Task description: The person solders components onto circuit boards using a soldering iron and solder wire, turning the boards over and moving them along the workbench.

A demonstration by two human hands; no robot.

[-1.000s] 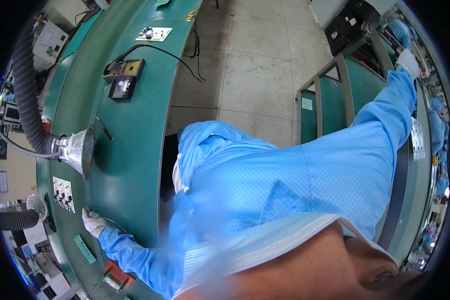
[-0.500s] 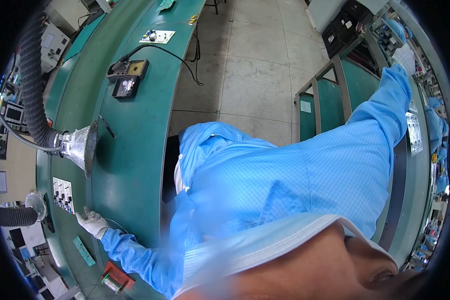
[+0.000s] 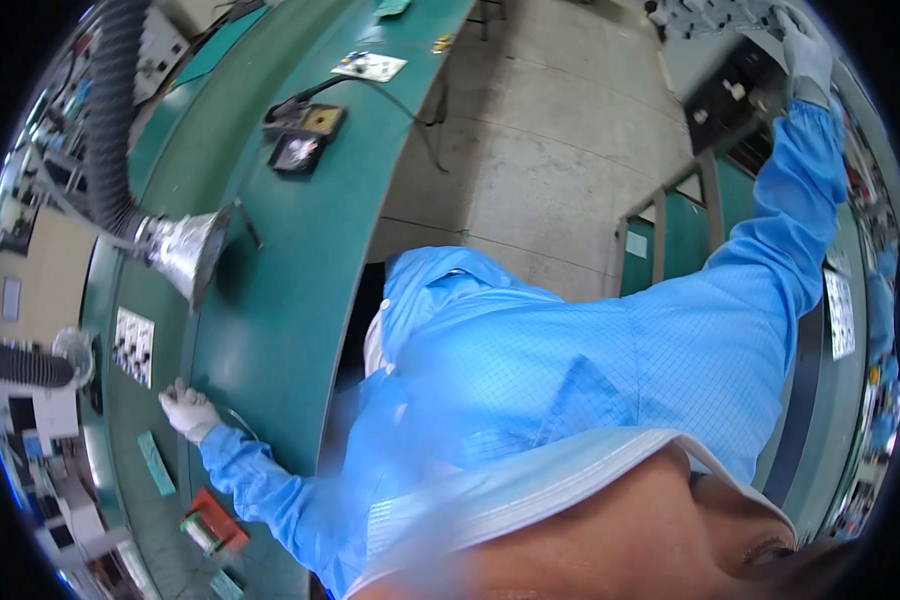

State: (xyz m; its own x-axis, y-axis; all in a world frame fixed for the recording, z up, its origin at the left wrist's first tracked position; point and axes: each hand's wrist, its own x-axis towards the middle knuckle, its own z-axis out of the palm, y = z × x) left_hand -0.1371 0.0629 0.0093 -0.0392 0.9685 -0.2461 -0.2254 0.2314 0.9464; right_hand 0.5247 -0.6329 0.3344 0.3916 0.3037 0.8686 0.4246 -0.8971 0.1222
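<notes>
In the head view, the left hand (image 3: 190, 411), gloved in white, is resting low on the left of the frame over the green bench (image 3: 280, 330). Its fingers are bending inward, more curled than half a second ago, when they were reaching out; whether they are pinching anything, I cannot tell. Just above them, a white rectangular circuit board with rows of black parts (image 3: 133, 346) is lying at the left. Below the hand, a narrow pale-green strip (image 3: 156, 463) and an orange-red holder with a spool (image 3: 232, 530) are sitting at lower left.

The right hand (image 3: 808, 58), also white-gloved, is now stretching higher, near the top edge at upper right. Its fingertips are showing beside a blurred grey panel with dark parts (image 3: 715, 18); whether they are gripping it, I cannot tell. The bench's upper part is appearing farther right than before.
</notes>
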